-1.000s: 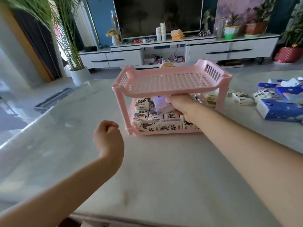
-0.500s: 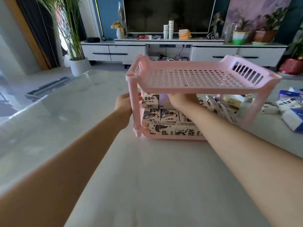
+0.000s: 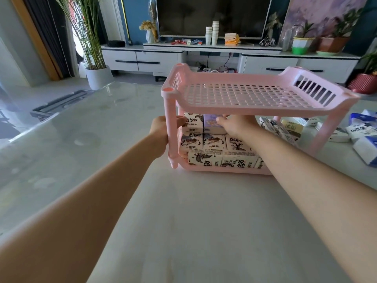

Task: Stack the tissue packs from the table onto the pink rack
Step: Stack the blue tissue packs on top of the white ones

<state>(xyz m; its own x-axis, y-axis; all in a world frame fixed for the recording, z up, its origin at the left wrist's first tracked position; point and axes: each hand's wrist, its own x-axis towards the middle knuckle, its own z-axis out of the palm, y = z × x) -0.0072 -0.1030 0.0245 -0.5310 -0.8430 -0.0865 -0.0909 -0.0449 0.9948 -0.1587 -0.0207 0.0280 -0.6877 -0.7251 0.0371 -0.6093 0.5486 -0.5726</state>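
The pink two-tier rack (image 3: 244,94) stands on the table, its top shelf bare. Several white patterned tissue packs (image 3: 214,158) are stacked on its lower shelf. My right hand (image 3: 234,125) reaches under the top shelf and holds a purple tissue pack (image 3: 212,124) on top of the stack, thumb on its front. My left hand (image 3: 160,129) is behind the rack's front left post, its fingertips touching the white pack (image 3: 192,124) beside the purple one.
More loose tissue packs (image 3: 338,135) lie on the table right of the rack, with blue-and-white packs (image 3: 365,144) at the right edge. The glossy table (image 3: 183,221) drops off at the left. A TV cabinet and potted plants stand beyond it.
My right hand carried the purple pack into the lower shelf and set it on the stack. My left hand rose from the table to the rack's front left post and the white pack.
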